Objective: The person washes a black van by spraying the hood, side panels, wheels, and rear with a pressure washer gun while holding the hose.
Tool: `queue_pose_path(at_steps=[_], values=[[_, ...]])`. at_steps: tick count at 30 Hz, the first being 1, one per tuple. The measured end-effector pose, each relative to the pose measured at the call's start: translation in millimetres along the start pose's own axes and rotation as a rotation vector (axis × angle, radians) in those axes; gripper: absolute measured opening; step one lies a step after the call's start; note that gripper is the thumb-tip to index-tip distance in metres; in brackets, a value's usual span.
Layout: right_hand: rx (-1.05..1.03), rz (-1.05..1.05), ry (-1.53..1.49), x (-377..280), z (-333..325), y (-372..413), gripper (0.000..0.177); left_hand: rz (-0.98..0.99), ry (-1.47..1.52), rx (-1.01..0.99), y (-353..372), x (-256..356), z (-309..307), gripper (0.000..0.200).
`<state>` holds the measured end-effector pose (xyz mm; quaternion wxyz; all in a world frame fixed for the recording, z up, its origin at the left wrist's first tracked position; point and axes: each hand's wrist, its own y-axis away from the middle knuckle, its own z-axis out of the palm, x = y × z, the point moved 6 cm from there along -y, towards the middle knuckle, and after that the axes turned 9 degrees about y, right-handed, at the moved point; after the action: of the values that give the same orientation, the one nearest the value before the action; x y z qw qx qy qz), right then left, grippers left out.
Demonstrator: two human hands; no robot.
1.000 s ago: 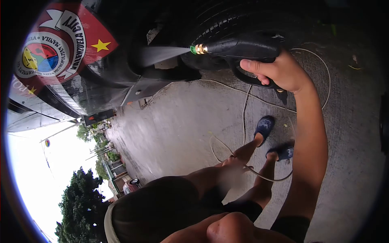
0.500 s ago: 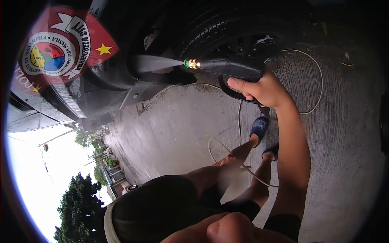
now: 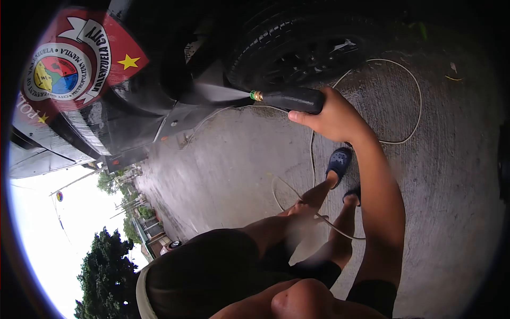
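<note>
Head view, spray gun [image 3: 292, 99]: gripped in right hand [image 3: 334, 119], before the tyre in view, aimed at the dark wheel-arch area. Moulded black plastic, smooth and wet-looking, blunt at the rear. Could kick or swing off line if the one-handed grip loosens.
Nozzle [image 3: 256, 95]: brass-coloured, ribbed collar with green tip. Could chip or get knocked askew if run into the bodywork.
Spray [image 3: 220, 93]: flat, misty, widening fan. Could bounce back off the curved panels, throwing water and grit toward legs and lens.
Decal [image 3: 61, 74]: red, printed with a round seal and yellow star, on glossy bodywork. Could lift at an edge if sprayed too close.
Tyre [image 3: 265, 40]: black rubber, blocky tread, dark spoked wheel within.
Hose [image 3: 421, 101]: thin, pale, round, looped on the ground. Could snag near tyre or feet if pulled tight.
Left hand [image 3: 302, 209]: low by the legs, against a loop of hose; blurred, cannot tell if closed on it.
Clogs [image 3: 340, 162]: dark blue, perforated. Could slip on wet, ridged concrete [image 3: 435, 175].
</note>
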<state>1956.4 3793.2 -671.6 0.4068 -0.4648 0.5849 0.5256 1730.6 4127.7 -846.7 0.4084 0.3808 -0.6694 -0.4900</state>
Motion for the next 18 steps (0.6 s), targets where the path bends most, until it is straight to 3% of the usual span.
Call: queue_pose_path(at_steps=[4, 7, 13, 18], values=[[0.003, 0.095, 0.092, -6.1, -2.5, 0.1, 0.041, 0.063, 0.008, 0.028, 7.4, 6.0, -7.6, 0.082], [0.126, -0.180, 0.011, -9.7, 0.2, -11.9, 0.038, 0.102, 0.002, 0.048, 6.6, 7.6, -10.6, 0.082], [-0.045, -0.163, -0.459, -20.6, -6.2, -26.0, 0.032, 0.088, 0.012, 0.054, 5.3, 3.7, -10.5, 0.083], [-0.007, -0.192, -0.825, -7.5, -0.6, -39.4, 0.031, 0.115, 0.028, 0.097, 8.1, 6.4, -16.2, 0.083]])
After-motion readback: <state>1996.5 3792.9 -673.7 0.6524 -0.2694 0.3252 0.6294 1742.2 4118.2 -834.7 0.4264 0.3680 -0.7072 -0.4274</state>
